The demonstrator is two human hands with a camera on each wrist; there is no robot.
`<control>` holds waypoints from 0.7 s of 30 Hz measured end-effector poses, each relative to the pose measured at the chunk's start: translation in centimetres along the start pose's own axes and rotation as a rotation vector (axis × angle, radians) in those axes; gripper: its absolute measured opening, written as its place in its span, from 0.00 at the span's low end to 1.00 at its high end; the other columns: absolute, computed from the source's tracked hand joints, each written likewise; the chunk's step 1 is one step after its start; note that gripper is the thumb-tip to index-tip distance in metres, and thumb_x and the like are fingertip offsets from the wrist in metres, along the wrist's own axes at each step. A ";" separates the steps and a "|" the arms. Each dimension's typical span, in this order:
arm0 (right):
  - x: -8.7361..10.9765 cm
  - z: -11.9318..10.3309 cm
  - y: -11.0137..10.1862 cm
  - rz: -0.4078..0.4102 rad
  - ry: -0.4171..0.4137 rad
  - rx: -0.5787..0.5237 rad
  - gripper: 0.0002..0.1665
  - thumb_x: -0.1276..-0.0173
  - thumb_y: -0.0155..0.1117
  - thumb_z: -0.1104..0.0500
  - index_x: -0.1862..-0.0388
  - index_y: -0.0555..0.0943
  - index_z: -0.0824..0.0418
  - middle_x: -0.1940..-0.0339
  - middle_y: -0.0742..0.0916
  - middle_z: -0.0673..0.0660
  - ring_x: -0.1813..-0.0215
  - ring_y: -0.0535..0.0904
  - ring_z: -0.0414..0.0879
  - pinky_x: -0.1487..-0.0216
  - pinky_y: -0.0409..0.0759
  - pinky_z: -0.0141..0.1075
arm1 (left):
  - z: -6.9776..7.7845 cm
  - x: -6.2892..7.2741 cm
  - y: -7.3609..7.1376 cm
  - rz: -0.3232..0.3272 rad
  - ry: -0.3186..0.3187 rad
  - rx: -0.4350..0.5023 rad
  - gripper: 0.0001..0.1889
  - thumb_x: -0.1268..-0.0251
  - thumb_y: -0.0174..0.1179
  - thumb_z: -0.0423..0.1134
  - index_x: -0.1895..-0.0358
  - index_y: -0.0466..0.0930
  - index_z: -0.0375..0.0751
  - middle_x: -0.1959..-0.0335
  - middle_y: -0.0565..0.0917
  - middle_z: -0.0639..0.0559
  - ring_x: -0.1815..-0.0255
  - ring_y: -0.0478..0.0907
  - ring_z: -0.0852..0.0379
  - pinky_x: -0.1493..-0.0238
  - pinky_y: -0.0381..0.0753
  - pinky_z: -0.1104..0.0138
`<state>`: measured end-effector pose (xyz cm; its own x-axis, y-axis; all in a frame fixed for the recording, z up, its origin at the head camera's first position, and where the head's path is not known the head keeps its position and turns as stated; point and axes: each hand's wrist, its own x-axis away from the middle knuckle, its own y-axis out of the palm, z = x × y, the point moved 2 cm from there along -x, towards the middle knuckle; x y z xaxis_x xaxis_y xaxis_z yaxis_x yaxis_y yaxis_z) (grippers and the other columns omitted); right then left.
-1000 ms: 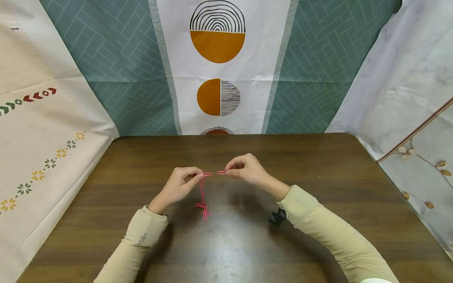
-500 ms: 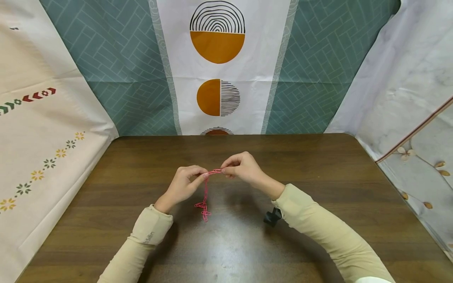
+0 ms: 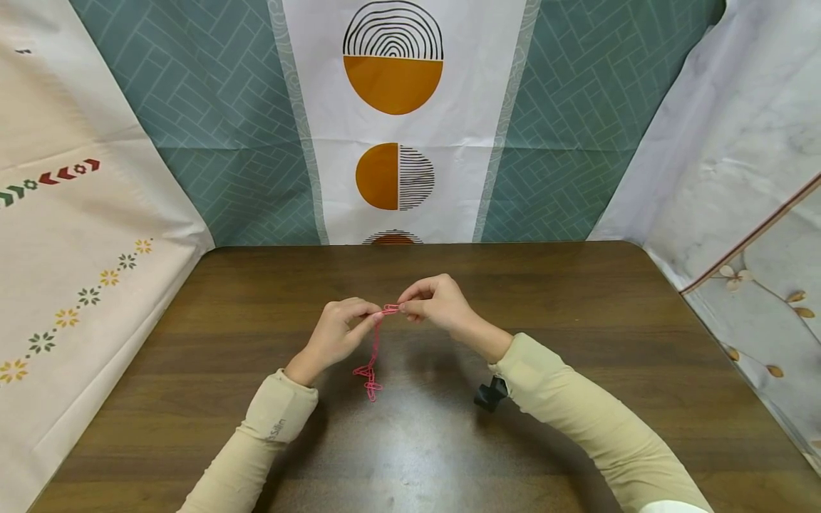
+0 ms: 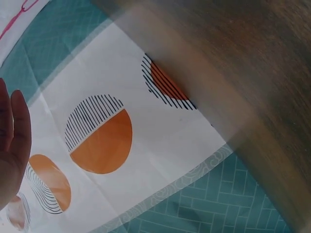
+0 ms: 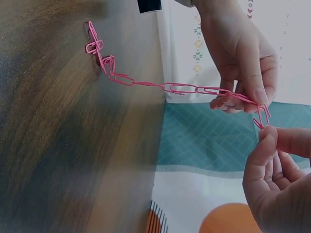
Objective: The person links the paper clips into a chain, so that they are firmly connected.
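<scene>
A chain of pink paper clips point(image 3: 375, 349) hangs from my left hand point(image 3: 335, 332), its lower end lying bunched on the table. Thumb and fingertips of that hand pinch the chain's top clip. Close by on the right, my right hand point(image 3: 442, 308) pinches a single pink paper clip point(image 5: 264, 114) between thumb and forefinger. The two clips touch or overlap in the small gap between the hands; whether they are hooked together I cannot tell. In the left wrist view only some fingers point(image 4: 18, 131) and a bit of pink clip point(image 4: 18, 19) show at the left edge.
Beneath both hands is a dark brown wooden table point(image 3: 545, 299). A patterned green and white cloth point(image 3: 256, 142) hangs behind its far edge, with pale cloths at both sides. A small black device point(image 3: 491, 394) sits under the right wrist.
The hands have drawn together: the left moved right and slightly up with the chain's top clip, the right slightly left. The gap between the two clips has closed.
</scene>
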<state>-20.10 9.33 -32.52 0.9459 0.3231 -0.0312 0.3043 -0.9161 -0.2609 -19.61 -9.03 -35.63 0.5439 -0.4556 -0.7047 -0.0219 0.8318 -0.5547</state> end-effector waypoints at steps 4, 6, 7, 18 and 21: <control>-0.5 1.1 -0.1 0.004 0.009 -0.024 0.07 0.44 0.64 0.70 0.67 0.81 0.75 0.78 0.82 0.66 0.80 0.76 0.41 0.73 0.78 0.35 | -0.1 0.0 0.1 0.001 0.007 -0.023 0.04 0.51 0.63 0.24 0.74 0.80 0.34 0.80 0.80 0.53 0.76 0.76 0.59 0.74 0.76 0.62; -0.5 1.2 -0.1 0.007 0.011 -0.035 0.07 0.44 0.64 0.69 0.68 0.82 0.75 0.78 0.82 0.66 0.80 0.76 0.43 0.72 0.79 0.37 | -0.1 0.0 0.1 0.007 0.012 -0.039 0.03 0.51 0.63 0.24 0.74 0.80 0.34 0.80 0.80 0.53 0.76 0.76 0.59 0.75 0.76 0.63; -0.5 1.2 0.0 0.008 0.013 -0.037 0.07 0.44 0.65 0.69 0.68 0.82 0.74 0.79 0.82 0.64 0.80 0.77 0.44 0.71 0.79 0.39 | -0.1 0.0 0.1 0.010 0.015 -0.045 0.03 0.51 0.64 0.24 0.74 0.81 0.34 0.80 0.80 0.52 0.77 0.76 0.59 0.75 0.76 0.63; -0.3 1.0 0.1 -0.035 0.022 -0.105 0.06 0.43 0.61 0.72 0.68 0.80 0.77 0.83 0.81 0.53 0.80 0.75 0.44 0.72 0.78 0.39 | 0.2 -0.1 -0.1 0.052 0.043 -0.122 0.03 0.52 0.64 0.25 0.75 0.81 0.35 0.80 0.80 0.52 0.78 0.75 0.60 0.76 0.75 0.64; -0.2 1.0 0.0 -0.064 0.049 -0.158 0.07 0.41 0.60 0.72 0.66 0.80 0.78 0.82 0.81 0.55 0.80 0.74 0.43 0.73 0.77 0.37 | 0.4 -0.2 -0.1 0.069 0.071 -0.140 0.03 0.53 0.64 0.25 0.76 0.81 0.36 0.80 0.80 0.52 0.78 0.75 0.60 0.77 0.74 0.66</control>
<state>-20.44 9.48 -33.53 0.9272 0.3736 0.0286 0.3744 -0.9212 -0.1057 -19.40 -8.88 -35.28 0.4766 -0.4247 -0.7698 -0.1759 0.8118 -0.5568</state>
